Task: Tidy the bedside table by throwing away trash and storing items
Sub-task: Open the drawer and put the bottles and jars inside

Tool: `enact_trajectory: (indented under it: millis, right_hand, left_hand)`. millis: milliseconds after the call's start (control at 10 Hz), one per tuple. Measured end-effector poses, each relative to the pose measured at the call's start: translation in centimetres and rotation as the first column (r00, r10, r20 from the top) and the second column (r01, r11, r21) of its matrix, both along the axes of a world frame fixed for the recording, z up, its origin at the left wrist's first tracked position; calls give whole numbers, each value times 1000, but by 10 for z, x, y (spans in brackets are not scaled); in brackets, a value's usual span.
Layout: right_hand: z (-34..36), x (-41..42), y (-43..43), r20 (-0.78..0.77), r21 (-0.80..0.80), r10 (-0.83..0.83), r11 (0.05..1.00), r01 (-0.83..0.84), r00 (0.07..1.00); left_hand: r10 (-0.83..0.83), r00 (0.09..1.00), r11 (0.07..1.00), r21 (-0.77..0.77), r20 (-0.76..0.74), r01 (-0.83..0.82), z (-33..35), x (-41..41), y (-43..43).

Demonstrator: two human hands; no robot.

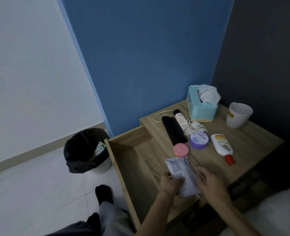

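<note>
A silvery white packet (181,172) is held over the front edge of the wooden bedside table (253,142). My left hand (169,183) grips its lower left side. My right hand (208,181) curls around its right edge. On the table lie a pink round tin (181,149), a purple jar (199,139), a white bottle with a red cap (223,147), a black case (174,130), a white tube (181,120) and a white charger with its cable (194,127). The table's drawer (132,160) is pulled out to the left.
A bin lined with a black bag (86,150) stands on the tiled floor left of the drawer, with a wrapper inside. A teal tissue box (202,108) and a white cup (238,114) sit at the table's back. A bed edge (277,210) is at bottom right.
</note>
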State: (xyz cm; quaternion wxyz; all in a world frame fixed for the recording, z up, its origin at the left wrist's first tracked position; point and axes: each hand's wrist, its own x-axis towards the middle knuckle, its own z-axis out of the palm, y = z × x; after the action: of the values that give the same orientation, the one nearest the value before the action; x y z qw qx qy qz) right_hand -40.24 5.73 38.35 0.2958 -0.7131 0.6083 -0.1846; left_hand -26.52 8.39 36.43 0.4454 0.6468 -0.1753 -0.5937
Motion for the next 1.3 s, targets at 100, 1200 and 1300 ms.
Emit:
enact_trajectory:
  millis: [100,1200,1300]
  right_hand:
    - [4,-10,-25,-35,-255,-196,950,181,980]
    - [-70,114,36,-123,199,116,976,-90,986]
    - [-88,120,30,-233,362,159,930,-66,959]
  left_hand:
    - [-5,1000,1000,-23,28,6,-8,12,4]
    - [320,908,879,273,271,-391,-44,49,49]
    - [871,349,461,335,-345,-822,-40,52,54]
